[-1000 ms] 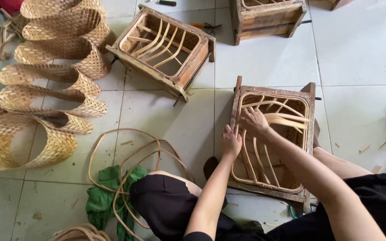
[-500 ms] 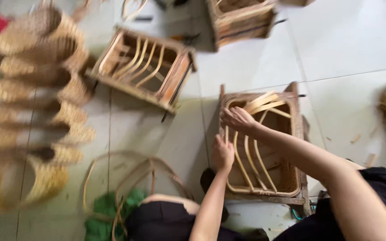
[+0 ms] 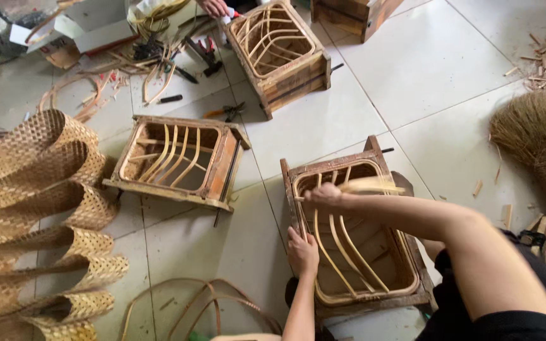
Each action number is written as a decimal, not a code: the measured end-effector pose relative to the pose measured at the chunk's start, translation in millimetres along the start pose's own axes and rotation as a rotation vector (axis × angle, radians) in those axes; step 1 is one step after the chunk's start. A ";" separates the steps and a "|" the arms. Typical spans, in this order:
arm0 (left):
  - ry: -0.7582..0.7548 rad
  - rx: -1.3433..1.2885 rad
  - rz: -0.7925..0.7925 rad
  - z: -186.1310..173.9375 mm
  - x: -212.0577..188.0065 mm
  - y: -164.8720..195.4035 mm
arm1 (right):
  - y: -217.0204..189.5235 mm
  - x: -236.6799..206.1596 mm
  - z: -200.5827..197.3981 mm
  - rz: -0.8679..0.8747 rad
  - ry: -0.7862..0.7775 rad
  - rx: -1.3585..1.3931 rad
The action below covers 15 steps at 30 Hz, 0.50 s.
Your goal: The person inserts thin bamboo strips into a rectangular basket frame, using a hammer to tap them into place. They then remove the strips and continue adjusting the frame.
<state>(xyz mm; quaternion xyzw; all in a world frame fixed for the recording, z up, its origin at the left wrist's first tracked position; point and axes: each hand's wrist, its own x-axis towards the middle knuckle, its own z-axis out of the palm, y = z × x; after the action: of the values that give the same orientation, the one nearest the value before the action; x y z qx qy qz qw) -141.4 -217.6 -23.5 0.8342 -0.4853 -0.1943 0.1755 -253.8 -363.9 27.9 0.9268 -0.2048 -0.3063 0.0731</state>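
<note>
Head view looks down on a tiled floor [image 3: 450, 95] where a person works at a wooden box mould [image 3: 355, 237] holding bent rattan ribs. The left hand [image 3: 303, 251] presses on the near-left edge of the mould, fingers curled over the rim, apparently to steady the frame while the other hand works. The right hand [image 3: 325, 196] is closed around one end of a pale cane strip [image 3: 371, 185], which lies across the top of the mould near its far rim; the strip is blurred, so its exact length cannot be told. Holding it at the rim appears to line it up with the ribs already seated inside.

A second mould [image 3: 178, 161] with curved ribs lies to the left, tilted on its side. A third mould [image 3: 279, 53] stands farther off, with another person's hand [image 3: 213, 6] at its far corner. Stacked woven basket walls [image 3: 39, 221] lie at the left edge, and a broom head [image 3: 532, 129] lies at the right.

Compared with the frame one second earlier, the camera has tilted upward, bringing the tools [image 3: 203, 53] and the third mould into view. Both hands remain at the same mould.
</note>
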 end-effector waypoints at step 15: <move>0.031 0.043 0.018 11.1 0.3 -10.4 | 61.7 -65.6 93.4 0.955 0.261 1.794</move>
<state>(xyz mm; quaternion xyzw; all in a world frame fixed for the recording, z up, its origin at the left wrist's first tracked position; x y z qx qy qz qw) -139.1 -214.2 -38.2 0.8365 -0.4939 -0.1692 0.1666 -378.1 -392.8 4.5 0.4879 -0.6965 0.1242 -0.5113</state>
